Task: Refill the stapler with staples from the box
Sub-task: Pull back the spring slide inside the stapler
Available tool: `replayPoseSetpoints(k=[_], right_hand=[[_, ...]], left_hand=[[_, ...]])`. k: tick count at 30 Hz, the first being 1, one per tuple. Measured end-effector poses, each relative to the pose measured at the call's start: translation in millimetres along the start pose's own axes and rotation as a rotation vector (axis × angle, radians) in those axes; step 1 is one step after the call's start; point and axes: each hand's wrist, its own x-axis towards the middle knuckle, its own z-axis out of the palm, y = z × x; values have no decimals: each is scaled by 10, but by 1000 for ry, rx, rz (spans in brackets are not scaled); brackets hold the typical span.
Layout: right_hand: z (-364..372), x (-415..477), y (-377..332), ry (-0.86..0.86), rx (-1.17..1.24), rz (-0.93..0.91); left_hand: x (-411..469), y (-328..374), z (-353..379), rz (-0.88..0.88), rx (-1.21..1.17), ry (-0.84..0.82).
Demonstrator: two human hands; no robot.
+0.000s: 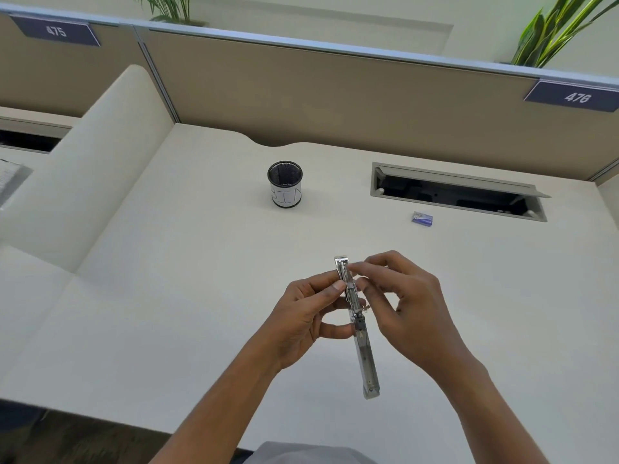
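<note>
A silver metal stapler (363, 349) is held above the white desk (167, 296), swung fully open into one long strip, its far end up and its near end pointing toward me. My left hand (301, 316) pinches it from the left at the hinge and upper half. On the right, my right hand (405, 303) has fingertips on the upper part near the hinge. A small blue staple box (422, 218) lies flat on the desk far to the right, apart from both hands.
A black mesh cup (285, 184) with a white label stands at the desk's back centre. An open cable hatch (459, 192) is set in the desk behind the box. A tan partition wall (335, 92) closes the back; a cream divider (83, 169) stands left.
</note>
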Motion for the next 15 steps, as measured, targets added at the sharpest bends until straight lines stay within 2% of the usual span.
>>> replayPoseSetpoints(k=[15], right_hand=[[-82,35,-29,-214,-62,52]], left_hand=[[-56,-32,-6,-45,3,22]])
